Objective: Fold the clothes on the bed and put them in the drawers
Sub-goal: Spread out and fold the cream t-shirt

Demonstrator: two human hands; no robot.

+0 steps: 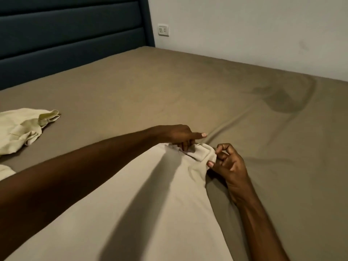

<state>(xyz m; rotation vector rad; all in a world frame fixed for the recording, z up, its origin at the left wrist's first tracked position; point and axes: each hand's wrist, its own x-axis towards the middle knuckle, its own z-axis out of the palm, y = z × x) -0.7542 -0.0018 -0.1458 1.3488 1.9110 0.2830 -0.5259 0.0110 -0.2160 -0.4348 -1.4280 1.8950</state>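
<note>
A large beige garment (143,200) lies stretched across the near part of the bed (169,87), reaching from the bottom of the view to its far end. At that far end my left hand (180,135) grips the bunched edge with its lower fingers while the index finger points out straight. My right hand (228,162) pinches the same bunched end from the right side with curled fingers. A crumpled pale yellow garment (20,129) lies at the left edge of the bed. No drawers are in view.
The bed has a taupe sheet with creases running toward the right. A dark blue padded headboard (71,34) stands at the back left. A white wall with a socket (163,30) runs along the far side. Another pale cloth edge (5,171) shows at the left.
</note>
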